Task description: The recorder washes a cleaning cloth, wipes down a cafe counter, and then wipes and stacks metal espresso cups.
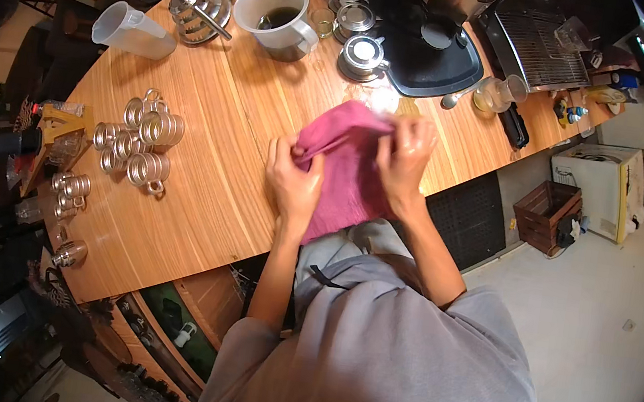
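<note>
A magenta cloth (344, 189) hangs between my two hands, in front of my body at the edge of the wooden counter (223, 171). My left hand (296, 177) pinches its upper left corner between thumb and fingers. On the other side, my right hand (406, 160) grips the upper right part, slightly blurred. The cloth is folded over along its top, and its lower end reaches my lap. Just beyond it, a wet patch (365, 95) shines on the wood.
Steel phin coffee filters (361, 55) stand beyond the cloth, beside a black tray (434, 73). A plastic pitcher (278, 18) holds dark liquid. Left are stacked metal-looking cups (140, 136) and an empty plastic jug (135, 30). A glass carafe (498, 94) and spoon (455, 98) lie right.
</note>
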`<move>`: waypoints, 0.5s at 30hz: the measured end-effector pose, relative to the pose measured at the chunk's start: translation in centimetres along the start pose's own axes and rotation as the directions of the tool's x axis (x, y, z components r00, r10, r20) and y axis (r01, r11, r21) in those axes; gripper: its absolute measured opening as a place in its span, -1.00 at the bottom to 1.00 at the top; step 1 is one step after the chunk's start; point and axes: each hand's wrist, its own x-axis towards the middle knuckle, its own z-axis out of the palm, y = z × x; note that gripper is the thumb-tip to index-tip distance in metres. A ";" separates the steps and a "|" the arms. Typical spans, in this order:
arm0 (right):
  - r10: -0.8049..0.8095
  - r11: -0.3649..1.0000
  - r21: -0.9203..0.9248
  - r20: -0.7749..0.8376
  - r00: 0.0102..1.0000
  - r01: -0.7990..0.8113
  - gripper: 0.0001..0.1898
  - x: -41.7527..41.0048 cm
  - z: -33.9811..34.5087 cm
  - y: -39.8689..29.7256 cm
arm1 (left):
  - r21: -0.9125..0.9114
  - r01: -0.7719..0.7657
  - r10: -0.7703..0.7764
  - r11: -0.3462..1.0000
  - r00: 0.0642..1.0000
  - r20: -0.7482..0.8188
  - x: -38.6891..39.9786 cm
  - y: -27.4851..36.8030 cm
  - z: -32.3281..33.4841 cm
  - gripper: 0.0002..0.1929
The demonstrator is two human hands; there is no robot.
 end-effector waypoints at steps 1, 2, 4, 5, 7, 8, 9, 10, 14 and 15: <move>0.090 0.996 0.022 -0.057 0.994 -0.089 -0.57 0.6 -0.5 0.0 | -0.004 -0.019 0.019 1.000 1.000 0.000 0.5 0.6 0.7 -0.51; 0.127 0.989 0.091 -0.127 0.984 -0.116 -0.51 1.5 -0.6 -0.3 | -0.053 -0.091 0.088 0.994 0.994 -0.059 1.1 1.1 1.8 -0.37; 0.158 0.988 0.036 -0.211 0.965 -0.153 -0.28 2.6 -0.2 -0.3 | -0.096 -0.170 0.165 0.981 0.985 -0.059 1.5 2.1 3.1 -0.12; 0.157 0.988 0.026 -0.225 0.962 -0.155 -0.28 2.0 -0.1 -0.3 | -0.091 -0.169 0.169 0.982 0.986 -0.002 1.4 2.4 3.2 -0.03; 0.098 0.988 -0.103 -0.162 0.982 -0.116 -0.19 0.1 0.1 -0.8 | 0.008 -0.292 0.288 0.957 0.948 0.134 0.6 0.7 4.0 -0.17; 0.142 0.984 -0.101 -0.049 0.989 -0.147 -0.15 -1.4 0.7 -0.7 | 0.049 -0.339 0.323 0.940 0.924 0.205 0.4 -0.1 4.5 -0.22; 0.172 0.981 -0.089 0.007 0.985 -0.171 -0.17 -2.7 1.8 -0.1 | 0.086 -0.387 0.351 0.918 0.895 0.276 0.1 -0.9 5.1 -0.27; 0.193 0.974 -0.129 0.047 0.980 -0.186 -0.19 -3.6 2.4 0.5 | 0.066 -0.395 0.355 0.917 0.877 0.323 0.1 -1.1 5.8 -0.31; 0.181 0.954 -0.263 0.119 0.976 -0.145 -0.26 -4.1 3.5 3.1 | 0.105 -0.469 0.383 0.877 0.815 0.435 1.4 -1.8 8.4 -0.29; 0.179 0.954 -0.263 0.118 0.977 -0.143 -0.26 -3.5 3.6 3.5 | 0.105 -0.470 0.385 0.876 0.815 0.433 1.8 -2.0 9.0 -0.29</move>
